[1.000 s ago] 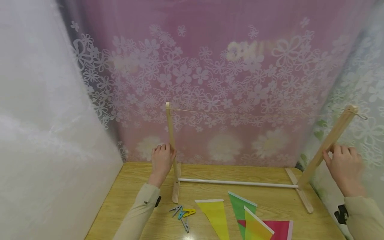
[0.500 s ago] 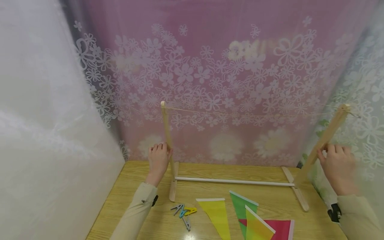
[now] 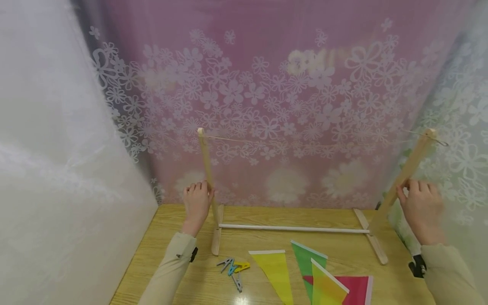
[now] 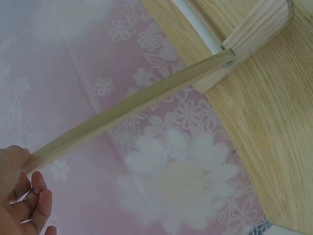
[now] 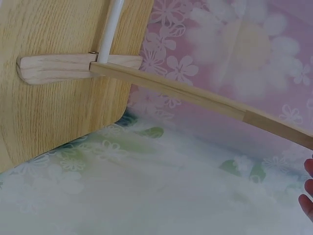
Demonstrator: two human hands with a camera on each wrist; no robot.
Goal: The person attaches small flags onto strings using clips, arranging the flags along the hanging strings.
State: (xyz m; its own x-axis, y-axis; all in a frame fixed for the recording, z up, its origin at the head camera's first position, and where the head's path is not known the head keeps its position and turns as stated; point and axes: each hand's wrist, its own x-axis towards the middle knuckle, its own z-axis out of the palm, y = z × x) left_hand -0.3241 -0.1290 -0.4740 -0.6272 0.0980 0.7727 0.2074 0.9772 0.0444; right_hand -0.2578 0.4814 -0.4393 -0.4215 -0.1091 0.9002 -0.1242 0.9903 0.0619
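Note:
A wooden stand has two upright posts joined low down by a white rod (image 3: 293, 228), with a thin string (image 3: 259, 141) running between their tops. My left hand (image 3: 197, 205) pinches the left post (image 3: 206, 159) about midway up; the left wrist view shows thumb and fingers around its edge (image 4: 122, 111). On the other side, my right hand (image 3: 423, 209) holds the right post (image 3: 409, 167) between thumb and fingers. Only a few fingertips (image 5: 307, 188) of that hand show in the right wrist view, so its grip is mostly hidden there. Both feet of the stand rest on the table.
Several clothespins (image 3: 234, 269) lie bunched on the wooden table (image 3: 171, 254), left of centre. Beside them are a yellow pennant (image 3: 275, 271) and overlapping green (image 3: 305, 262), yellow-orange (image 3: 324, 288) and red pennants (image 3: 358, 288). Flower-patterned curtains (image 3: 267, 97) stand behind and to the right.
The stand has slid left across the table, both hands travelling with it on their posts. The pennants and clothespins have stayed in place.

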